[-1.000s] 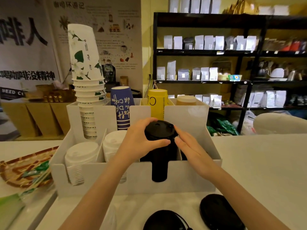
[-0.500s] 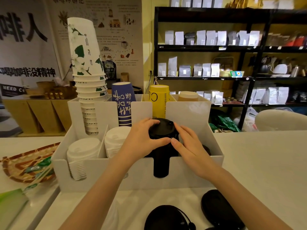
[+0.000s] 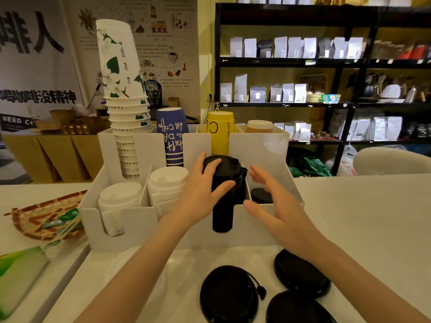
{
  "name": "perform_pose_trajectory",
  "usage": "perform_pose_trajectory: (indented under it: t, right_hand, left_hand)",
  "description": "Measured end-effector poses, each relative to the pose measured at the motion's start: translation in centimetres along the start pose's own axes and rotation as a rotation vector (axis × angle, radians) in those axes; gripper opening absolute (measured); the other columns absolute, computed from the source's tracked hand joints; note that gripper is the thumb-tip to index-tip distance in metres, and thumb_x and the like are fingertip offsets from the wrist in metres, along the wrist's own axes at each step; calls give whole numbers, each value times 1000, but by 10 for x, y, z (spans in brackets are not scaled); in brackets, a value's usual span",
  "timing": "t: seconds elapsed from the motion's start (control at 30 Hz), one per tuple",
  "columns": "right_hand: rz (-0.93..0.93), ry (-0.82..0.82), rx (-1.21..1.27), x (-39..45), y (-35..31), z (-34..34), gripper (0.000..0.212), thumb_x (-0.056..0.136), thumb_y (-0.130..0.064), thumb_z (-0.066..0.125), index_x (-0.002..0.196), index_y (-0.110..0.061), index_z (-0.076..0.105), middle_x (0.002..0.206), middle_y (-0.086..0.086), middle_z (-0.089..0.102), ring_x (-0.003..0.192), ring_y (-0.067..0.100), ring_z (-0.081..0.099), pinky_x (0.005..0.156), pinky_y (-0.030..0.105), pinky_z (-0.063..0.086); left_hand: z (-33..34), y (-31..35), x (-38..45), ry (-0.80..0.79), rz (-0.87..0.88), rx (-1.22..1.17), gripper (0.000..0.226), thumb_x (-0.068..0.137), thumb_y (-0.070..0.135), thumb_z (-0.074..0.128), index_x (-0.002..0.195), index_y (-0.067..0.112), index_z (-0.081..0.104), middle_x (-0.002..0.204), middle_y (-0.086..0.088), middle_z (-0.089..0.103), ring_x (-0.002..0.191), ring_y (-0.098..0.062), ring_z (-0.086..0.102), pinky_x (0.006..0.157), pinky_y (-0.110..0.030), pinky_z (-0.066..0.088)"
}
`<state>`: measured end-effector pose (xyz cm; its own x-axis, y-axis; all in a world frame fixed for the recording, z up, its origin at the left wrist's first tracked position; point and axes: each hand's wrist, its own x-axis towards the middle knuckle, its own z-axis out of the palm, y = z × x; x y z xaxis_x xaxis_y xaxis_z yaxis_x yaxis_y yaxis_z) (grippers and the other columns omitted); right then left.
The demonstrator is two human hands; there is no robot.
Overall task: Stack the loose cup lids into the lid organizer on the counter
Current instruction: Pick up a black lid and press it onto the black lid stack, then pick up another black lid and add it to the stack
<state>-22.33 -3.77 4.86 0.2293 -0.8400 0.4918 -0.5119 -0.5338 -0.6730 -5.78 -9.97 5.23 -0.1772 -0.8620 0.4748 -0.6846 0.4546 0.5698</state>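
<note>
Left hand (image 3: 200,194) is wrapped on the black lid stack (image 3: 225,183), fingers over the top lid and thumb pressed on the stack's near side; right hand (image 3: 272,206) is spread open just beside the stack, fingers splayed, gripping nothing, apparently not touching it though motion blur makes that hard to confirm. Stack sits upright in the third front compartment of the white lid organizer (image 3: 130,220), its lower part visible through the front slot. One more black lid (image 3: 261,195) lies low in the compartment to the right. Two white lid stacks (image 3: 121,199) (image 3: 166,183) fill the front compartments to the left. Rear slots hold upside-down cups: tall white floral stack (image 3: 121,89), blue cup (image 3: 172,136), yellow cup (image 3: 220,132). Three loose black lids (image 3: 229,294) (image 3: 300,272) (image 3: 293,308) lie flat on the white counter (image 3: 361,217) in front of the organizer, near the forearms. Woven tray (image 3: 44,217) sits left of the organizer.
</note>
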Motion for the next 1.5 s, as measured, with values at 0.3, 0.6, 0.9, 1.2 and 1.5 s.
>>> perform_pose_trajectory:
  t: [0.3,0.6,0.9,1.2,1.5]
  right_hand:
    - [114,-490,-257,-62,19,15,83,73,-63,54,139,-39,11,149,-17,26,133,1,27,109,26,26]
    - [61,-547,-397,-74,24,21,68,74,-63,53,131,-31,36,131,-7,53,116,12,48,103,36,37]
    - [25,-555,-404,-77,25,25,51,75,-61,52,115,-31,46,107,-6,62,94,13,55,84,36,46]
    - [110,-539,-224,-72,16,18,51,75,-49,62,121,-29,48,116,-7,61,104,10,55,91,35,48]
    - [144,-409,-75,-42,-4,-11,48,76,-43,62,121,-36,46,107,-18,57,102,-4,51,84,14,39]
  left_hand:
    - [1,6,-3,60,30,186,59,90,41,37,141,21,14,155,-11,-5,143,-26,-6,114,-36,2]
    - [1,15,-77,46,261,71,52,85,44,39,131,21,37,148,-2,28,134,-9,21,109,-26,19]
    - [0,-8,-133,-587,79,56,67,66,41,72,125,36,41,123,20,47,115,3,43,96,-14,35]
    - [-7,0,-121,-553,4,15,73,59,36,79,125,32,47,108,22,52,105,3,48,80,1,34]
    - [-46,21,-76,-462,85,-64,75,55,38,80,123,30,49,115,12,59,108,2,54,93,-10,42]
